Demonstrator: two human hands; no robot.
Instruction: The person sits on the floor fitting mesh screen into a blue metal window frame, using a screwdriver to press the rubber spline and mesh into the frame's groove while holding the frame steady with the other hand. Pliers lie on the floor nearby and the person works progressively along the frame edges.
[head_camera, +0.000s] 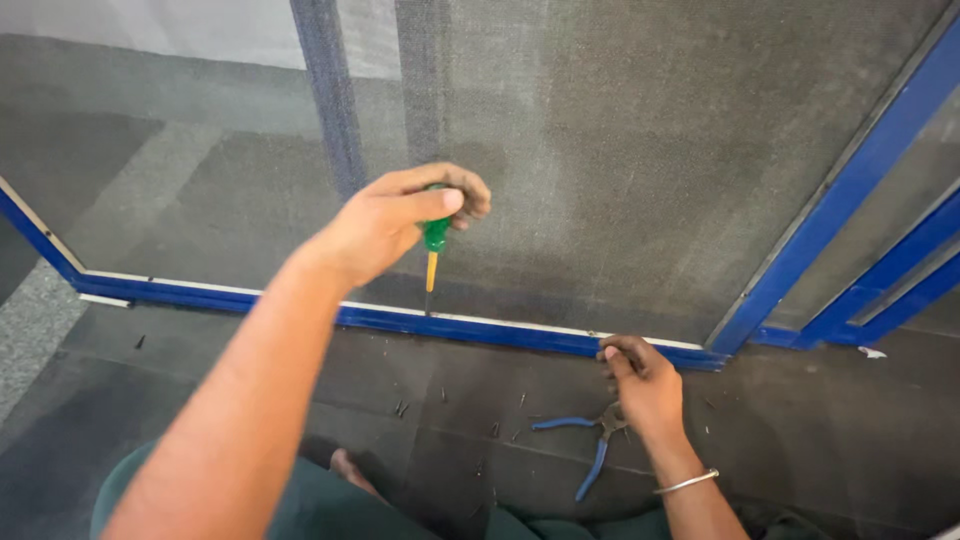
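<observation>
Left hand: I see my left hand (400, 220) closed round the green handle of a screwdriver (433, 250), held upright, its tip down on the blue frame (470, 330).
Right hand: my right hand (645, 385) rests on the dark floor (820, 430) by the frame's corner, fingers curled; whether they pinch anything I cannot tell.
Pliers: blue-handled pliers (590, 440) lie on the floor, just beside my right hand.
Mesh: grey screen mesh (620, 170) fills the frame.
Floor: small dark screws (400, 408) lie scattered near the frame.
</observation>
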